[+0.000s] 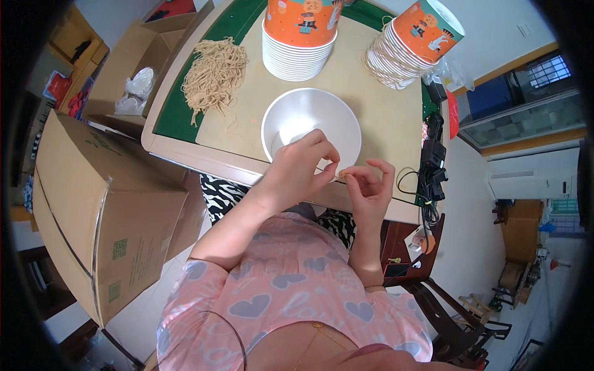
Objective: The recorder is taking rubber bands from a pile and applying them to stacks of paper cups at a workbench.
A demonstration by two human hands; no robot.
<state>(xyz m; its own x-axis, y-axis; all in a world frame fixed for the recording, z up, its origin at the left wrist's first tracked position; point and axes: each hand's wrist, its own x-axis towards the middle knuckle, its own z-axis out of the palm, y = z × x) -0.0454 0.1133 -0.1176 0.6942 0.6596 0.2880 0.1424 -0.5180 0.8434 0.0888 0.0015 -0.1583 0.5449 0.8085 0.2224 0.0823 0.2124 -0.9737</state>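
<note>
A white paper bucket point(312, 111) stands open-side up at the table's near edge, its inside facing me. Over its near rim, my left hand point(300, 164) is closed, thumb and forefinger pinching a short bit of tan string point(340, 175). Just right of it, my right hand point(371, 188) pinches the same bit, its other fingers curled loosely. Most of the string is hidden by the fingers. A tangled heap of tan strings point(215, 74) lies to the far left of the bucket.
Behind the bucket stands a nested stack of orange-printed paper buckets point(298, 55). Another stack point(424, 34), with strings round its rims, leans at the far right. Black power adapters and cables point(433, 154) line the right edge. Cardboard boxes point(117, 210) stand left of the table.
</note>
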